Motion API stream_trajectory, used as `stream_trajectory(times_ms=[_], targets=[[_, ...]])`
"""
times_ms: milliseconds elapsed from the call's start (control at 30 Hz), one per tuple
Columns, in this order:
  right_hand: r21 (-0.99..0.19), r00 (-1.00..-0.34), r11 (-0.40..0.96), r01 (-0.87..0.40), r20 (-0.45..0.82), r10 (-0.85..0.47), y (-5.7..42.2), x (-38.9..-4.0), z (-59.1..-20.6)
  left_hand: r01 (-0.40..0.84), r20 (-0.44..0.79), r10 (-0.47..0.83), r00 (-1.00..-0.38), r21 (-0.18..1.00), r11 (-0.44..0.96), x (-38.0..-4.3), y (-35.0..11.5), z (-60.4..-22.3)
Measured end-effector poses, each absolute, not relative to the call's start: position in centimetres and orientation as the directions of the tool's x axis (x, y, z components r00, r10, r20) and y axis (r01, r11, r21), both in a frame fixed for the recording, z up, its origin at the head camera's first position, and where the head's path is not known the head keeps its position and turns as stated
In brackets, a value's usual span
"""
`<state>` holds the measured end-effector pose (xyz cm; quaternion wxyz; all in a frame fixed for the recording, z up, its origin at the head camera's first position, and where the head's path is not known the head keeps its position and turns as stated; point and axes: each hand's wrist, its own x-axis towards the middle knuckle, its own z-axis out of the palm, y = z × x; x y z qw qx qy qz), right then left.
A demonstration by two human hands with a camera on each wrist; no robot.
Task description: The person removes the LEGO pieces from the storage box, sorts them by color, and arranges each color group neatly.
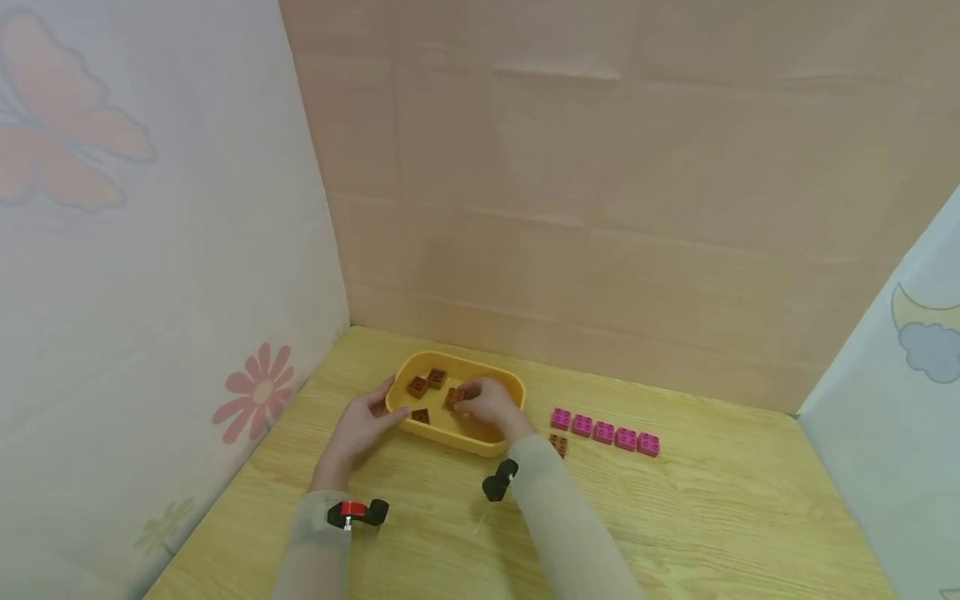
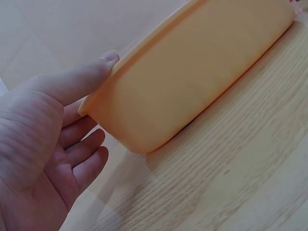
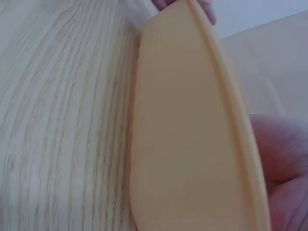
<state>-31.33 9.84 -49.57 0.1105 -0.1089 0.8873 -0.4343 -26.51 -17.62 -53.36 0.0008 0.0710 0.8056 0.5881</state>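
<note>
A yellow plastic basket stands on the table, with brown toy bricks lying in it. My left hand holds the basket's left end, the thumb over its rim and the other fingers on the outside. In the left wrist view the left hand shows this grip on the basket. My right hand reaches inside and pinches a brown brick. Three more brown bricks lie to its left. The basket wall hides the right fingertips in the right wrist view.
Right of the basket, several pink bricks form a slanting row on the wooden table. Another brown brick sits below the row's left end, partly covered by my right sleeve. Cloth-like walls enclose the back and sides.
</note>
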Motion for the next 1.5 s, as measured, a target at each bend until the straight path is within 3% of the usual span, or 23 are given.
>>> stream_trajectory(times_ms=[267, 433, 667, 1000, 1267, 1500], targets=[[-0.854, -0.949, 0.513, -0.085, -0.088, -0.303, 10.5, -30.7, -48.7, 0.121, 0.09, 0.115, -0.989, 0.946, 0.301, -26.6, -17.5, -53.6], [-0.875, -0.955, 0.466, -0.133, -0.013, -0.297, 11.9, -30.0, -47.7, 0.145, 0.112, 0.122, -0.986, 0.942, 0.303, -26.8, -17.3, -53.7], [-0.911, -0.969, 0.393, -0.123, 0.025, -0.244, 14.8, -28.2, -46.1, 0.137, 0.104, 0.118, -0.987, 0.936, 0.323, -26.8, -17.3, -53.6], [-0.941, -0.986, 0.324, -0.098, 0.049, -0.157, 20.1, -25.6, -46.6, 0.143, 0.109, 0.127, -0.986, 0.943, 0.301, -26.8, -17.3, -53.4], [-0.928, -0.998, 0.369, -0.053, 0.034, -0.06, 25.4, -22.1, -47.9, 0.149, 0.114, 0.133, -0.985, 0.945, 0.292, -26.6, -17.5, -53.5], [-0.915, -0.997, 0.402, -0.022, -0.008, -0.074, 28.1, -20.6, -48.7, 0.148, 0.117, 0.12, -0.986, 0.944, 0.296, -26.3, -17.9, -53.4]])
